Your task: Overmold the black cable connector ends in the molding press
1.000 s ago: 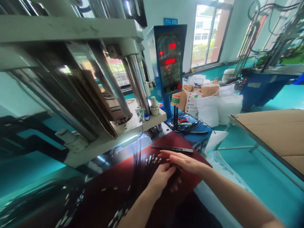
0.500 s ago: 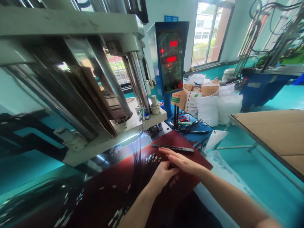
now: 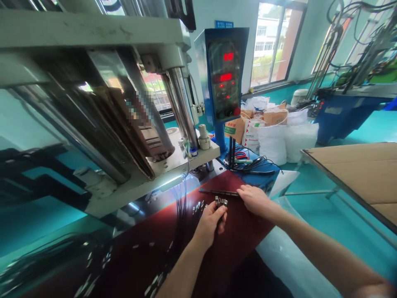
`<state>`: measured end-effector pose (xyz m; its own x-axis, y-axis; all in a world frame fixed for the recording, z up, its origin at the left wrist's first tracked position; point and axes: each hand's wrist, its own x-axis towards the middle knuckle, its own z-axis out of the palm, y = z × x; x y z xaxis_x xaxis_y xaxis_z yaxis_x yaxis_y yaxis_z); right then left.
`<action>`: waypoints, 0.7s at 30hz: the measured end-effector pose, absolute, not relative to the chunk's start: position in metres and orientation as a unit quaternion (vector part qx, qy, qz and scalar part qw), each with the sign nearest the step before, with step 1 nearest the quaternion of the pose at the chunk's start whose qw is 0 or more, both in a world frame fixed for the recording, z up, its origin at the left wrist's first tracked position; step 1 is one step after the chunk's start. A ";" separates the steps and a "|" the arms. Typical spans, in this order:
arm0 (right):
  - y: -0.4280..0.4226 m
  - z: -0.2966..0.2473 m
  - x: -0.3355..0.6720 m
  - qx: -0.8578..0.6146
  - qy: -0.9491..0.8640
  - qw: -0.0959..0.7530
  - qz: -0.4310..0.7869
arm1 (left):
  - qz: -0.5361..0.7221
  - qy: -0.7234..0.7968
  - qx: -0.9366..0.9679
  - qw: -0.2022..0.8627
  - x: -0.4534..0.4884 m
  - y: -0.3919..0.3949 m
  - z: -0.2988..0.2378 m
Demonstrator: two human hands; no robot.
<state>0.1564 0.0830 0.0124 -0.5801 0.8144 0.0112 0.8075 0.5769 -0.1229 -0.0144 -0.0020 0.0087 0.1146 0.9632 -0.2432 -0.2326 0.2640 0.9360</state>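
My left hand [image 3: 210,224] is closed around a bundle of black cables [image 3: 221,215], and their metal-tipped ends [image 3: 220,201] stick out above my fingers. A few more metal-tipped cable ends [image 3: 197,208] fan out on the dark red mat [image 3: 245,236] just left of that hand. Black cables [image 3: 181,207] run from there up towards the machine. My right hand [image 3: 256,200] lies palm down on the mat, holding nothing. Its fingertips are close to a flat black bar [image 3: 218,191].
A moulding press [image 3: 93,99] with steel columns stands over the mat at left, and a blue control panel [image 3: 223,74] with red displays rises behind it. Coiled cables [image 3: 248,163], filled sacks [image 3: 273,140], a cardboard-topped table [image 3: 356,178] and another blue machine [image 3: 344,111] stand around.
My right hand has moved off my left hand and now rests to the right of it. My left hand has closed on the cable bundle, with the metal ends showing above it.
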 end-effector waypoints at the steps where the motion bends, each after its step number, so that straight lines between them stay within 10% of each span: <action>1: 0.079 0.013 0.157 -0.465 -0.885 0.009 0.007 | 0.470 0.467 0.380 0.645 -0.015 -0.002 0.009; 8: 0.064 0.014 0.165 -0.419 -0.895 -0.002 0.152 | 0.463 0.491 0.422 0.605 -0.008 -0.005 0.011; 14: 0.043 -0.005 0.183 -0.423 -0.649 0.161 0.612 | 0.463 0.482 0.445 0.596 -0.007 -0.010 0.010; 21: 0.018 -0.018 0.157 -0.350 -0.511 0.405 0.673 | 0.407 0.555 0.463 0.558 0.002 -0.007 0.003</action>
<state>0.1568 0.0183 -0.0181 -0.4278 0.9021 -0.0575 -0.1869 -0.1505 -0.9708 0.0019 -0.0072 0.0032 0.0519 0.9686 -0.2431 0.0589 0.2400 0.9690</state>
